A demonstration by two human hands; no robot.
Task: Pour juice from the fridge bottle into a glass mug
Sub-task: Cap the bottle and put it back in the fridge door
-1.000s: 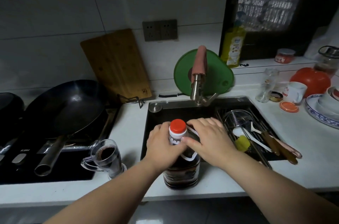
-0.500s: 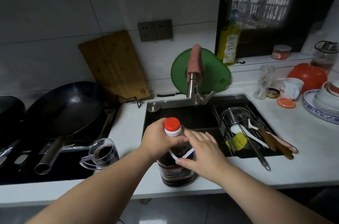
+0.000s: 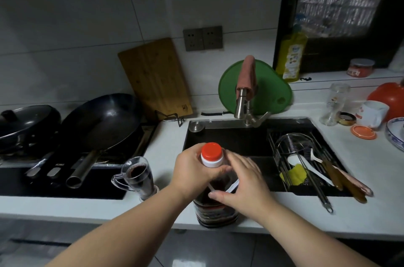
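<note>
A large clear juice bottle [image 3: 215, 212] with dark liquid and a red cap [image 3: 211, 151] stands upright on the white counter's front edge, in front of the sink. My left hand [image 3: 192, 170] grips its neck just below the cap. Over the bottle's shoulder lies my right hand [image 3: 244, 183], fingers touching the white carry handle. A glass mug [image 3: 137, 177] holding dark juice stands to the left, by the stove's corner.
A wok [image 3: 102, 122] and a lidded pan [image 3: 26, 124] sit on the stove at left. The black sink [image 3: 229, 137] holds a wire rack [image 3: 306, 157] with utensils. A tap [image 3: 242, 105] rises behind it. Cups, jars and bowls crowd the right counter.
My right hand has slid down from the cap area to the bottle's shoulder and white handle. The left hand keeps its hold on the neck. The bottle stays standing.
</note>
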